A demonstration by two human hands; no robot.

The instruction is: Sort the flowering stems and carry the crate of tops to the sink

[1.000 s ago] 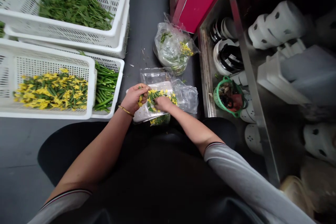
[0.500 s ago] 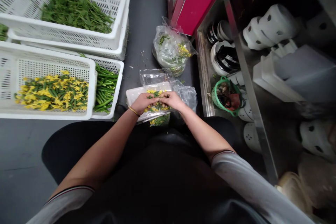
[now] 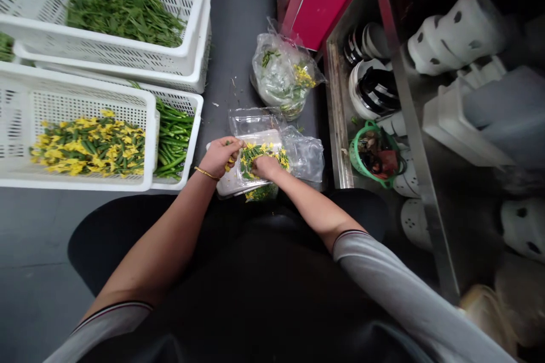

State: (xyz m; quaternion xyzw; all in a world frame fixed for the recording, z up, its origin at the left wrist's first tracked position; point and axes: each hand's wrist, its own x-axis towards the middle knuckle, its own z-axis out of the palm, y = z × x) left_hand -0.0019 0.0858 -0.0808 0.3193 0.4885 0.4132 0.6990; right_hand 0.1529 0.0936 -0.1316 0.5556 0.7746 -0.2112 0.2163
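Hands (image 3: 220, 157) slightly apart, both loosely curled

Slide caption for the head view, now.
Right hand among yellow-flowered vegetables, left hand holding a few more beside it.

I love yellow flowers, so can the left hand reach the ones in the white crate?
Probably yes: the crate is open on top, just past the green pods, though the left hand holds some sprigs.
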